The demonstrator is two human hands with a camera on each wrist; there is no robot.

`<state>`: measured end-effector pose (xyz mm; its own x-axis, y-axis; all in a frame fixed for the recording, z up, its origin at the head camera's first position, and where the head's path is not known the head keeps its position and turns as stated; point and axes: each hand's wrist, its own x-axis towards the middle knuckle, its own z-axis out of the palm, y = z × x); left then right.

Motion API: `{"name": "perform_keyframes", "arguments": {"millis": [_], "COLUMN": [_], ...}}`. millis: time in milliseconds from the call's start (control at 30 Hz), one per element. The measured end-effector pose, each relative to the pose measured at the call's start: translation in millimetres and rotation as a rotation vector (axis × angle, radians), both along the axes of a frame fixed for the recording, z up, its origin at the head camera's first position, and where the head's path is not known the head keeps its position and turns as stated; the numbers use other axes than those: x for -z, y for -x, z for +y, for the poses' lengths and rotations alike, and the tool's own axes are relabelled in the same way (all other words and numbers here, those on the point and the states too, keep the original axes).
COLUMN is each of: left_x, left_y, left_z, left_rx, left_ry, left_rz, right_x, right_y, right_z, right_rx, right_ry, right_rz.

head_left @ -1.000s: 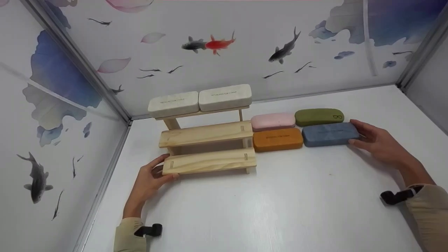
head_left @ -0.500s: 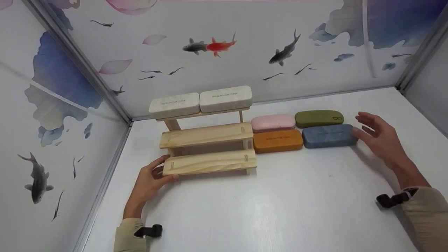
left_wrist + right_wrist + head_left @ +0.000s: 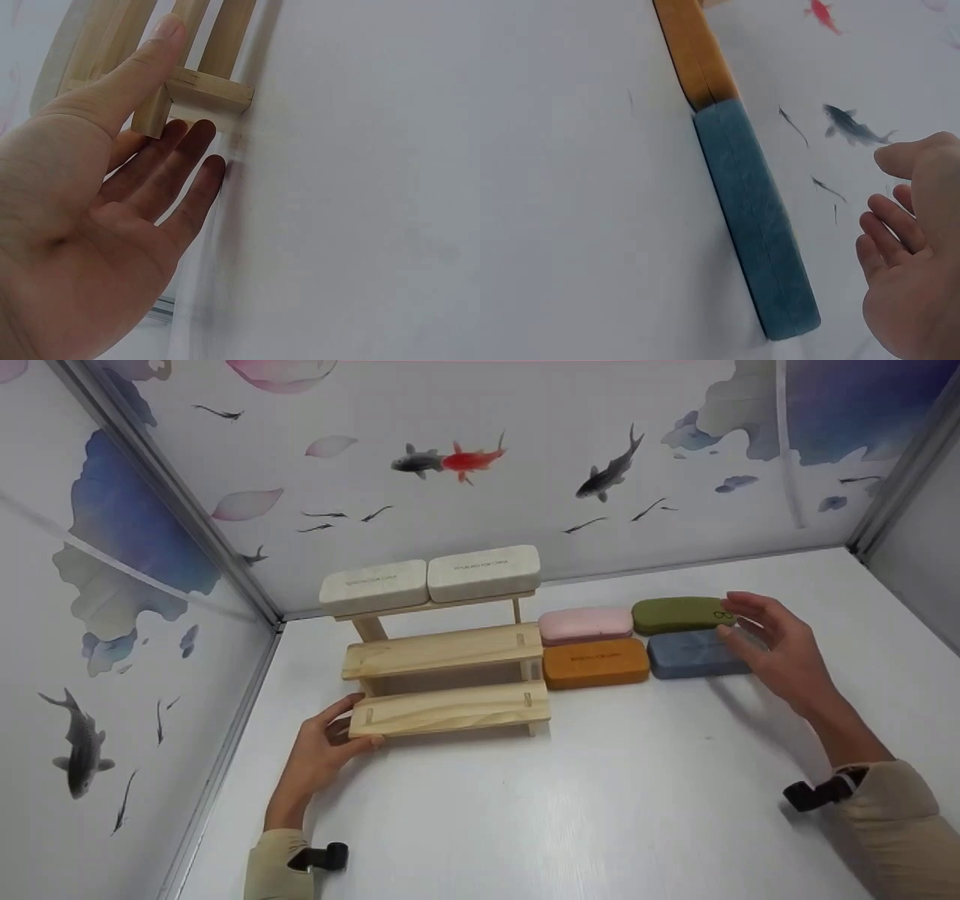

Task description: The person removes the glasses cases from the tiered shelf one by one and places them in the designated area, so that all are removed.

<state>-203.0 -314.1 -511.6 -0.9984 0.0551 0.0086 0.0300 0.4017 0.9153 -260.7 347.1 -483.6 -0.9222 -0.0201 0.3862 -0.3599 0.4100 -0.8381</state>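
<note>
Left hand (image 3: 319,744): thumb and fingers curved round the lowest step's left end, three-tier pale wooden rack (image 3: 450,711), left on white bench (image 3: 562,810); fingers partly hidden in head view. Right hand (image 3: 789,654): fingers parted, loosely bent, over right ends of oblong matte-blue case (image 3: 694,657), oblong olive-green case (image 3: 675,615); contact with green unclear, blue's right end obscured.

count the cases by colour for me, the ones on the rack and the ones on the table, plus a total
White cases: 2
Pink case: 1
Green case: 1
Orange case: 1
Blue case: 1
Total: 6
</note>
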Motion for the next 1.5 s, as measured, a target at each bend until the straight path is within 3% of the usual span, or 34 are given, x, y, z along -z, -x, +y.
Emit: {"name": "perform_keyframes", "arguments": {"millis": [200, 400, 1200, 1500], "left_x": [0.5, 0.6, 3.2, 1.1], "left_y": [-0.5, 0.6, -1.0, 1.3], "left_z": [0.4, -1.4, 1.4, -1.3], "left_rx": [-0.001, 0.009, 0.014, 0.025], "left_ry": [0.016, 0.029, 0.005, -0.008], "left_rz": [-0.01, 0.011, -0.018, 0.003], "right_x": [-13.1, -16.0, -26.5, -30.3], "right_y": [-0.1, 2.5, 6.5, 11.4], "right_z": [-29, -50, -100, -119], "right_rx": [-0.077, -0.126, -0.222, -0.246], "right_ry": [-0.016, -0.037, 0.018, 0.016], "right_rz": [0.048, 0.067, 0.061, 0.055]}}
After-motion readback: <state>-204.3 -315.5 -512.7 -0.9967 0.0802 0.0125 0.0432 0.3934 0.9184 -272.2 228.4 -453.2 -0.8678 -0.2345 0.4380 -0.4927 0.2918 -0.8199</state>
